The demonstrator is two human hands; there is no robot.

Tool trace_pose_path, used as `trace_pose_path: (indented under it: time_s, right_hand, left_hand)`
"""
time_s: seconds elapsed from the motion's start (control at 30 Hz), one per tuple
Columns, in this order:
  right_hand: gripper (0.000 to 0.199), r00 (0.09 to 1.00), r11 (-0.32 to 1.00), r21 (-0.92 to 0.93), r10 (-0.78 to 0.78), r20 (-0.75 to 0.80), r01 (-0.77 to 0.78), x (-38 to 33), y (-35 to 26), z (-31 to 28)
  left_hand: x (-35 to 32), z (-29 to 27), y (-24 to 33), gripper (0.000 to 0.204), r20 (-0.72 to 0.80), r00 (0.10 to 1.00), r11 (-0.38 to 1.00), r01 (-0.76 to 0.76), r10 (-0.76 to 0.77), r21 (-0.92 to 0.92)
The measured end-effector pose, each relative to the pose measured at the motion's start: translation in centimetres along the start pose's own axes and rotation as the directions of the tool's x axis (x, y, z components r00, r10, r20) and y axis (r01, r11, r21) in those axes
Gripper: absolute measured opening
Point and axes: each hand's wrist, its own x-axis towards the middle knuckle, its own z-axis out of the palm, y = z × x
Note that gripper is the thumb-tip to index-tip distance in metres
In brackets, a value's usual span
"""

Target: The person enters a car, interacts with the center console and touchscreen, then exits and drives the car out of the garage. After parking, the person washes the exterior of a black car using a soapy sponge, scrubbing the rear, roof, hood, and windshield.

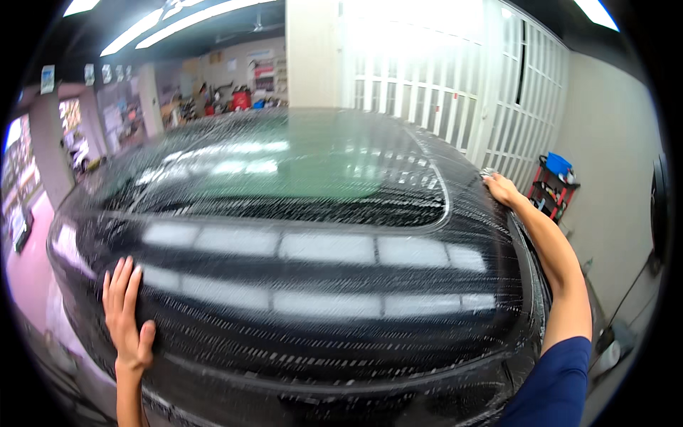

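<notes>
A black car [320, 277] fills the middle, its glossy paint and large glass pane [299, 171] covered in wet, soapy-looking streaks. On the left, my left hand [126, 317] lies flat on the dark bodywork, fingers stretched forward and thumb apart, holding nothing. My right arm reaches far forward along the car's right side. There my right hand [502, 189] bends over the body edge beside the glass corner. Its fingers are on a small, crumpled whitish-grey thing [488, 172], mostly hidden, whose kind I cannot make out.
White barred gates [427, 92] and a pale pillar [313, 53] stand beyond the car. To the right, a red and black cart [551, 186] carries a blue bin [559, 164] near the wall. Shelves and a red container [242, 98] are at the far left.
</notes>
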Motion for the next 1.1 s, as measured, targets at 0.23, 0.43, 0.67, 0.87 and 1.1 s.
trace_pose_path:
  time_s: [0.23,0.43,0.67,0.87,1.1]
  right_hand:
    - [0.068,0.968,0.968,0.015,-0.251,-0.017,0.252,-12.5,-13.1,-3.1]
    - [0.068,0.953,0.942,0.302,-0.216,0.214,0.146,-31.6,-28.1,-9.6]
    - [0.047,0.493,0.812,-0.357,-0.569,-0.658,0.462,-50.3,-32.3,7.3]
    - [0.051,0.518,0.955,0.185,0.04,-0.854,0.232,-65.6,-32.8,27.8]
    - [0.054,0.476,0.903,0.413,0.313,-0.822,0.12,-75.5,-59.8,39.3]
  left_hand:
    - [-1.2,0.7,-1.3,0.07,-0.062,0.998,0.999,-0.033,0.033,0.005]
    - [-3.2,2.4,-2.9,0.068,-0.144,0.988,0.995,-0.066,0.056,-0.07]
    - [-8.6,2.5,-14.3,0.06,-0.126,0.981,0.967,-0.169,0.147,-0.188]
    - [-14.3,0.1,-31.7,0.061,-0.105,0.991,0.989,-0.096,0.084,-0.115]
    - [-37.5,1.8,-45.6,0.064,0.204,0.902,0.829,0.43,-0.379,-0.358]
